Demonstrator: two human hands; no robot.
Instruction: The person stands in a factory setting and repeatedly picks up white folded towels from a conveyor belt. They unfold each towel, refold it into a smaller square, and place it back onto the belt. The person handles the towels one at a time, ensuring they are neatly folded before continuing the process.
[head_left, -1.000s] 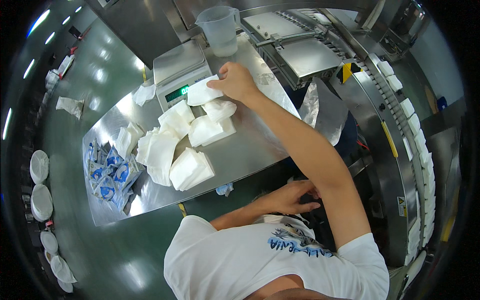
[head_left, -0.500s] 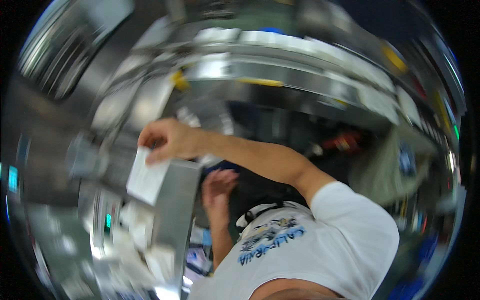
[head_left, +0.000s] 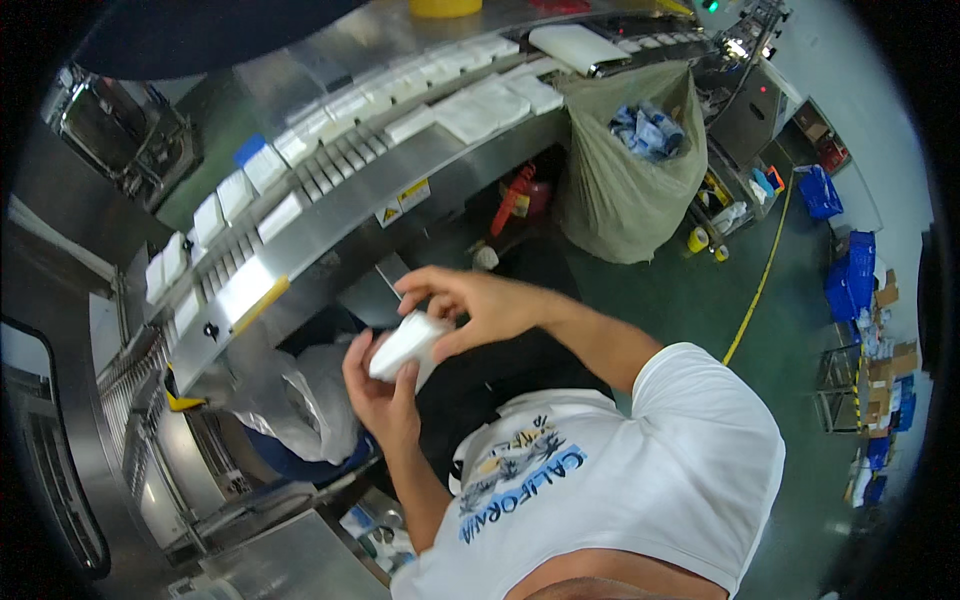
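Between my two hands, in front of my shirt, is a small white rectangular packet [head_left: 404, 346]; what is inside it cannot be seen. My left hand [head_left: 384, 402] grips its near left end, with the thumb on the side facing me. My right hand [head_left: 475, 310] holds the other end, its fingers curled over the top and slightly blurred. Beyond my hands runs a curved conveyor [head_left: 338, 165] carrying a row of similar white packets [head_left: 235, 196]. More white packets [head_left: 482, 110] lie flat on its near metal ledge.
A large greenish sack [head_left: 625, 205] with blue and clear waste stands at the conveyor's right. At the left, a bin lined with clear plastic [head_left: 318, 412] sits below the ledge. A red extinguisher [head_left: 520, 200] is under the conveyor. A metal table [head_left: 290, 560] stands at lower left.
My view has swung to the right, away from the metal table with the scale. My right hand has brought the white packet back toward my body, and my left hand now grips it too.
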